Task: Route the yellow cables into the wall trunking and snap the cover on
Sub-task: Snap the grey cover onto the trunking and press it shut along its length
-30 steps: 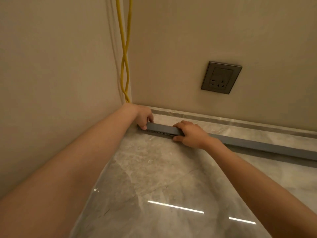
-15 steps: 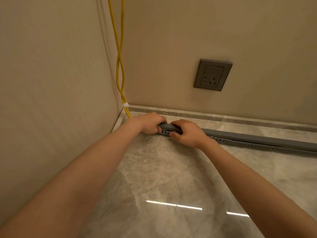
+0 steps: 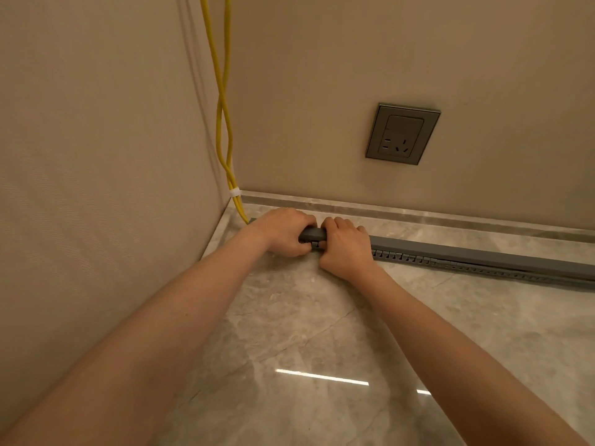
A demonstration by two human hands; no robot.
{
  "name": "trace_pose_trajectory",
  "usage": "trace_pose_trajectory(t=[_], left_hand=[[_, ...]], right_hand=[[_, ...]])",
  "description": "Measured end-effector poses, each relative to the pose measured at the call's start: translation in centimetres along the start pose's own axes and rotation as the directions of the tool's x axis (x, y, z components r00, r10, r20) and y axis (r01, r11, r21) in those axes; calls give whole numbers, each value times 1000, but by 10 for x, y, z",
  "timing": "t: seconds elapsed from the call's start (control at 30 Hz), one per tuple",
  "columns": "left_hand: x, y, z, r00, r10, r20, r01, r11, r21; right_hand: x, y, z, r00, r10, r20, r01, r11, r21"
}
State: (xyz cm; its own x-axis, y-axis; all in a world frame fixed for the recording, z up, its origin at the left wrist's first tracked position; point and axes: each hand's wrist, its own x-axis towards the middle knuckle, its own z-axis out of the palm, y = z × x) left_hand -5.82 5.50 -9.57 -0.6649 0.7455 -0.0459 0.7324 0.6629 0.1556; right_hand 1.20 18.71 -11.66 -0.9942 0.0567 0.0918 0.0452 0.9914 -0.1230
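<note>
Down in the corner, my left hand [image 3: 283, 231] and right hand [image 3: 346, 247] both gripped the long grey plastic cover [image 3: 467, 252] on the slotted grey trunking [image 3: 402, 256], which lay on the marble floor [image 3: 322, 317]. Uneven pressing could pinch the two yellow cables [image 3: 240, 207] entering there; inside, they were hidden.

I see two yellow cables [image 3: 222, 101] hanging down and entering the end of the slotted grey trunking [image 3: 402, 256] on the floor [image 3: 306, 333]. Its grey cover [image 3: 467, 254] lies on top.
</note>
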Motion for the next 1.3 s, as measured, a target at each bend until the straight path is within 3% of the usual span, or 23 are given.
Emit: trace_pose_trajectory(t=[0.43,0.63,0.8,0.9,1.0,1.1,1.2,1.3], left_hand=[[1,-7,10,990,-141,-10,129,929,-347],[-3,-5,12,990,-135,-50,111,938,-329],[-11,-5,23,988,-58,-143,33,985,-169],[-12,-6,27,983,-54,-174,27,987,-156],[-11,-6,25,987,-72,-144,46,983,-177],[-10,-7,22,990,-101,-95,78,972,-220],[-10,-6,21,991,-95,-94,74,977,-202],[-9,-5,20,990,-106,-91,82,970,-229]], right_hand=[[3,10,-7,998,-39,47,31,987,160],[0,21,-9,987,-158,32,146,959,244],[-5,25,-7,971,-239,3,234,952,196],[-6,27,-9,969,-249,1,244,952,182],[-4,25,-11,983,-184,-9,181,951,251],[0,18,-12,1000,-27,13,20,926,376],[6,14,-19,989,88,119,-134,874,467],[11,14,-30,959,99,265,-237,790,565]])
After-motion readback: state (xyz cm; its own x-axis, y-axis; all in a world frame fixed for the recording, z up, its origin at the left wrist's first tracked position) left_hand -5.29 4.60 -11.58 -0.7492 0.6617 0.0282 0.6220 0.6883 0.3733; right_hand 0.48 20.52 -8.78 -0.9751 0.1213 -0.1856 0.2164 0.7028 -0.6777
